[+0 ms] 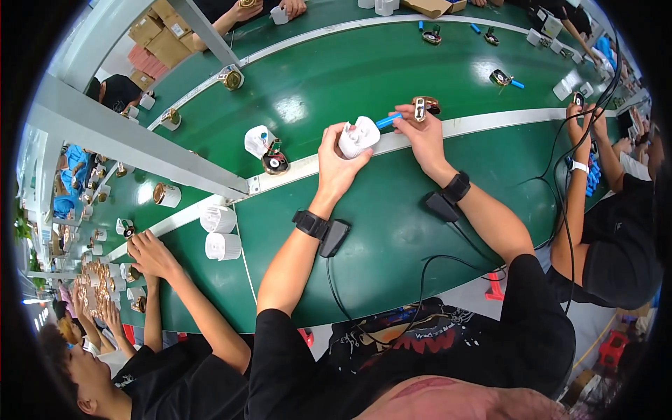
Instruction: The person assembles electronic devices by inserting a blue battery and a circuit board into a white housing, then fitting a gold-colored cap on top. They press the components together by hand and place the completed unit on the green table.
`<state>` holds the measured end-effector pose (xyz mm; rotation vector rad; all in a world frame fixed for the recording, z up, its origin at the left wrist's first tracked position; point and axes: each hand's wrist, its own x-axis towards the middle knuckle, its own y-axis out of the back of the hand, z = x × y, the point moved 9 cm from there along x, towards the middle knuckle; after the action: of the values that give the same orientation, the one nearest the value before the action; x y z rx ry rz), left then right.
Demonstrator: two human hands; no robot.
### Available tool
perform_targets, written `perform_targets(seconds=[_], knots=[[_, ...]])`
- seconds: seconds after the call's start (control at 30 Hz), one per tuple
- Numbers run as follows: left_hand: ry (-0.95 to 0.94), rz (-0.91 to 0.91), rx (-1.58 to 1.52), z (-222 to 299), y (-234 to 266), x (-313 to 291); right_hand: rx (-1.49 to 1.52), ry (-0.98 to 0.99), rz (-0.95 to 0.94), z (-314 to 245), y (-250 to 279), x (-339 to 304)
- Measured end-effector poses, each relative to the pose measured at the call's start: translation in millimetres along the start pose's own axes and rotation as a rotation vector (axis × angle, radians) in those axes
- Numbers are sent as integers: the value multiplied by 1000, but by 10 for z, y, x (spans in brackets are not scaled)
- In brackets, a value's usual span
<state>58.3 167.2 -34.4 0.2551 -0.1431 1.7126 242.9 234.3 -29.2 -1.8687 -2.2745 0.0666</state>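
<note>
While both forearms are reaching out over the green tabletop (392, 231), the left hand (341, 155) is wrapping its fingers around a white plastic housing (358, 136), holding it just above the white strip (490, 124) that runs along the belt. The right hand (418, 133) is pinching a small blue stick-shaped part (387, 120) at the housing's upper right side, fingertips pressed together on it, and a brass-coloured metal piece (424, 106) is sitting just beyond those fingers; whether the hand is also holding that piece is hard to tell. Judging by this, the joining step is only partway: the blue part is touching or just meeting the housing, not sunk in, so seating it looks left to do. The blue part's long axis is running left-low to right-high, its inner end pointing at the housing. The housing is lying tilted, rounded end toward the left, with a small reddish spot facing up. Similar white housings (220, 231) are standing on the tabletop to the left near a neighbour's hands (150, 255), and another white cap with a round brass unit (274, 162) is lying on the strip nearby. Black wristbands with cabled boxes are sitting on both wrists.
</note>
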Motion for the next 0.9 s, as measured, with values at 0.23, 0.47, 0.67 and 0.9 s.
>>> perform_targets(seconds=[0.23, 0.47, 0.67, 0.9], knots=[[-7, -107, 19, 170, -161, -54, 50, 231, 70, -125, 114, -30], [166, -282, -101, 51, -299, -65, 58, 247, 49, -152, 104, -113], [-16, -231, 163, 111, -325, 52, -19, 304, -46, -219, 86, -180], [126, -336, -162, -4, -427, 61, -87, 662, -10, -452, 114, -324]])
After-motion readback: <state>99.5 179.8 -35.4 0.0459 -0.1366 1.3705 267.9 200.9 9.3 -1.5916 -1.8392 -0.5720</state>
